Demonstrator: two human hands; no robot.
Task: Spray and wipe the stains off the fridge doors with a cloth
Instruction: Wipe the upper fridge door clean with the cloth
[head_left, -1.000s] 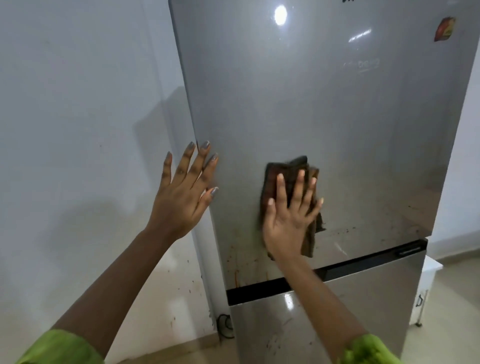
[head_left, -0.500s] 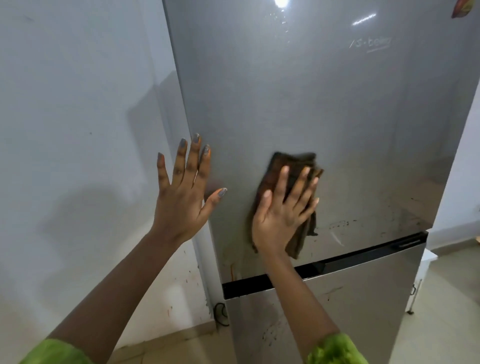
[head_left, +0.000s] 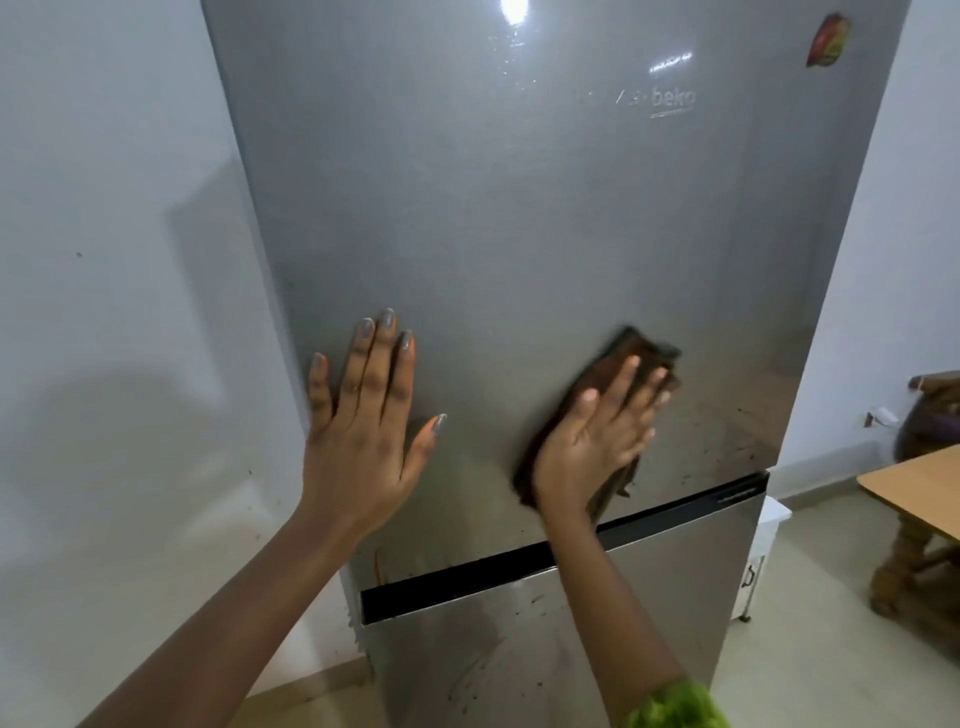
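Brown folded cloth (head_left: 613, 395) under my flat right hand (head_left: 597, 441) on the grey upper fridge door (head_left: 519, 234); left hand (head_left: 358, 441) spread beside it.

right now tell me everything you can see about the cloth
The cloth is dark brown, soft-looking fabric, folded into a pad, its edges blurred. It lies flat against the lower part of the grey upper fridge door. The right hand presses on it with straight fingers, covering its middle.
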